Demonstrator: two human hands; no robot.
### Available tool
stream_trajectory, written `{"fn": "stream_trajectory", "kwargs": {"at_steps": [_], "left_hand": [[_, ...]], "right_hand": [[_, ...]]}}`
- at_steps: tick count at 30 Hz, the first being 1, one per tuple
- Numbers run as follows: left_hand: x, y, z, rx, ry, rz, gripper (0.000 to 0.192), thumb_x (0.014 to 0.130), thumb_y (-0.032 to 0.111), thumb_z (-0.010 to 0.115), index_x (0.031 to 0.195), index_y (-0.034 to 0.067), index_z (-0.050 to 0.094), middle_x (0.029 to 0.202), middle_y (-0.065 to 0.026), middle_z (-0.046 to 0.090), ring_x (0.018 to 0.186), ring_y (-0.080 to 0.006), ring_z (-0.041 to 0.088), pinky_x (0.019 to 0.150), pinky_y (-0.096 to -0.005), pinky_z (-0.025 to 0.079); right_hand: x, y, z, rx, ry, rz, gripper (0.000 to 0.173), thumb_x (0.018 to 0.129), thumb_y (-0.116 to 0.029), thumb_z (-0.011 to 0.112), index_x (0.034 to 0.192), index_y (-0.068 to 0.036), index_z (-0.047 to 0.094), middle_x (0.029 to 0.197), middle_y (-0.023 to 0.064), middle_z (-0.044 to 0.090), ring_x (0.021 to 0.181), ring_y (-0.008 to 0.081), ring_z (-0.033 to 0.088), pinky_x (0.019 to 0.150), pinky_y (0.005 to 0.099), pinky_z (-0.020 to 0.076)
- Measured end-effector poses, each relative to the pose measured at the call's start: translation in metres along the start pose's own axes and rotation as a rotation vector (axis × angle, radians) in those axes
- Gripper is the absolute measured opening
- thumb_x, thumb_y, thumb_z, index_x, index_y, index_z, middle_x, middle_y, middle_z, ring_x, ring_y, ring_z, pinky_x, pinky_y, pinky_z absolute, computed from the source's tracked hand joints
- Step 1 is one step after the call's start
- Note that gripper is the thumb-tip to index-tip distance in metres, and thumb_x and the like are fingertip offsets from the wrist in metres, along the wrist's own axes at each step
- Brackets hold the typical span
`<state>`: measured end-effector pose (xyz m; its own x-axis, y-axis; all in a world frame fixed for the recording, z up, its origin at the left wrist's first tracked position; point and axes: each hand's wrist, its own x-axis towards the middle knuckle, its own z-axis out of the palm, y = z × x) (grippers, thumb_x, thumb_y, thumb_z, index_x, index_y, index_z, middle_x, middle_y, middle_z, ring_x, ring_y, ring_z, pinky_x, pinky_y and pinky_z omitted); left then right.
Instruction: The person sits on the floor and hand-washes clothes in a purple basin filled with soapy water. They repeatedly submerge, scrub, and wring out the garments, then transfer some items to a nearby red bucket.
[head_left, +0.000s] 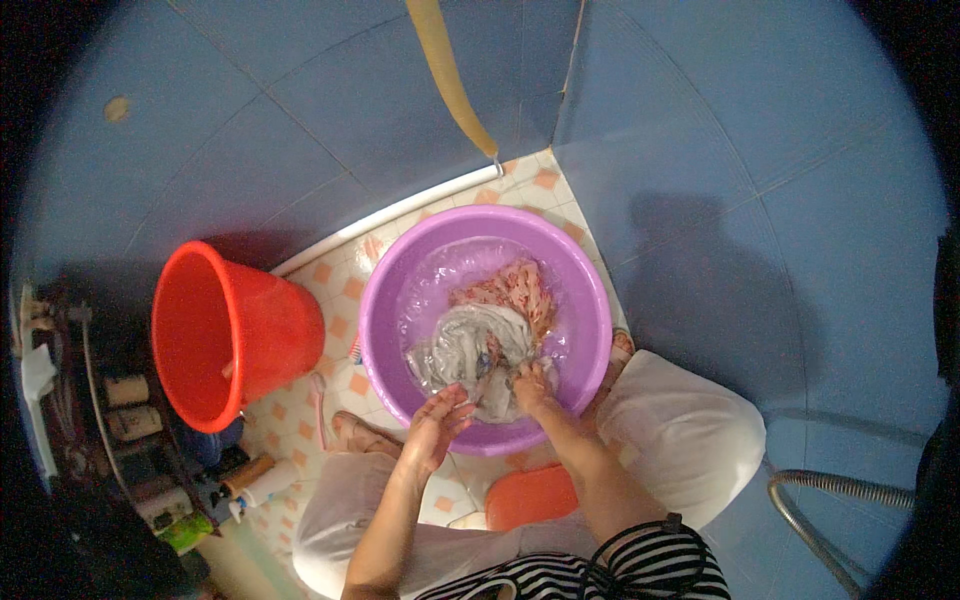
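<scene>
A round purple plastic basin (486, 444) stands on the tiled floor between my knees, holding water and wet cloth. A grey-white wet fabric (480, 330) lies bunched in the water, and a red-and-cream patterned fabric (517, 285) lies beyond it. My right hand (531, 386) is down on the light cloth at the basin's near right side, its fingertips partly hidden, so its hold is unclear. Above the near left rim, my left hand (441, 421) is raised with its fingers apart and nothing in it.
A red plastic bucket (277, 337) leans over on the left, beside a pink-handled brush (319, 405). Bottles (270, 484) and a rack (97, 390) stand at lower left. Blue tiled walls, a white pipe (390, 217), a hanging yellow hose (446, 75) and a metal hose (840, 484) surround me.
</scene>
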<state>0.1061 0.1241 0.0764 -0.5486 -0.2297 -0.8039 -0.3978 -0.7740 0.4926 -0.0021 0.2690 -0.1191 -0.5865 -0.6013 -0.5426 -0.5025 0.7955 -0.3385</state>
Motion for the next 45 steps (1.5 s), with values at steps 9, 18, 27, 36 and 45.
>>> {"fn": "stream_trajectory", "kwargs": {"at_steps": [9,18,27,36,45], "left_hand": [[0.031,0.008,0.036,-0.044,-0.147,-0.067,0.047,0.089,0.034,0.041,0.125,0.005,0.034,0.109,-0.0096,0.05,0.093,-0.0198,0.051,0.078,-0.0323,0.045],[0.015,0.006,0.004,-0.459,-0.241,0.022,0.037,0.089,0.031,0.035,0.113,0.006,0.047,0.102,-0.0102,0.055,0.091,-0.0225,0.053,0.083,-0.0371,0.044],[0.003,0.006,0.001,-0.451,-0.258,0.139,0.033,0.089,0.026,0.036,0.113,0.005,0.047,0.112,-0.0105,0.053,0.099,-0.0235,0.053,0.087,-0.0393,0.042],[-0.005,-0.004,0.004,-0.412,-0.245,0.137,0.041,0.09,0.037,0.035,0.112,0.006,0.049,0.111,-0.0082,0.055,0.1,-0.0238,0.052,0.089,-0.0386,0.039],[0.029,-0.004,-0.092,-0.395,-0.447,0.068,0.044,0.085,0.048,0.04,0.089,0.005,0.05,0.073,-0.0066,0.051,0.067,-0.0193,0.051,0.061,-0.0316,0.046]], "right_hand": [[0.05,0.011,-0.039,0.881,0.701,0.452,0.027,0.069,-0.026,0.067,0.08,-0.002,0.058,0.078,0.0121,0.06,0.074,0.0238,0.056,0.068,0.0343,0.0436],[-0.176,-0.19,-0.163,0.907,0.633,-0.718,0.018,0.069,-0.018,0.063,0.068,-0.008,0.048,0.073,0.0078,0.048,0.071,0.0237,0.049,0.063,0.0373,0.0384],[-0.05,-0.156,-0.15,0.717,0.639,-0.254,0.031,0.071,-0.033,0.061,0.074,-0.003,0.054,0.083,0.0154,0.051,0.076,0.0273,0.05,0.07,0.0418,0.0405],[-0.053,-0.141,-0.124,0.824,0.678,0.032,0.025,0.076,-0.025,0.054,0.075,0.0,0.056,0.066,0.0174,0.055,0.065,0.0348,0.054,0.063,0.0405,0.0433],[-0.185,-0.209,-0.11,0.649,0.575,-0.771,0.02,0.069,-0.024,0.063,0.076,-0.007,0.056,0.083,0.0151,0.05,0.085,0.0294,0.051,0.075,0.0416,0.0401]]}}
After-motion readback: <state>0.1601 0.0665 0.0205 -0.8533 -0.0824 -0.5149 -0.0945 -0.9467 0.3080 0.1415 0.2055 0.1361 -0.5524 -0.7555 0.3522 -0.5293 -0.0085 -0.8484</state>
